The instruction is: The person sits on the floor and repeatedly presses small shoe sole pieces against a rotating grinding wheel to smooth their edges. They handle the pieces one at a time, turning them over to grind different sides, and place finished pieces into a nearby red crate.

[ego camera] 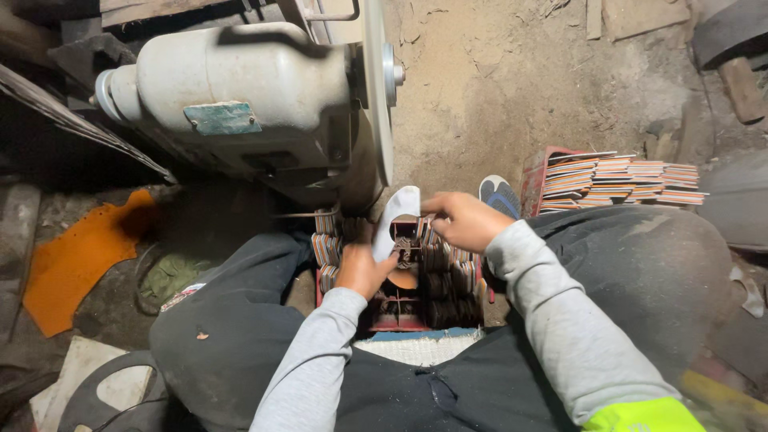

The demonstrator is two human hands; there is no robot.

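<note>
Left hand: the left hand is curled closed around the lower end of a white sole-shaped piece, thumb side up, just above the red crate.
Right hand: the right hand has its fingers bent and pinched on the upper edge of the same white piece; how tightly it grips, I cannot tell.
White piece: held between both hands, tilted, over the crate and just in front of the grey motor machine.
Crate: sits on the floor between the person's knees, packed with upright stacks of thin striped and dark pieces.
Second stack: more striped pieces lie in rows to the right, beside a red container edge.
Floor: dusty earth, with an orange scrap at the left.
</note>
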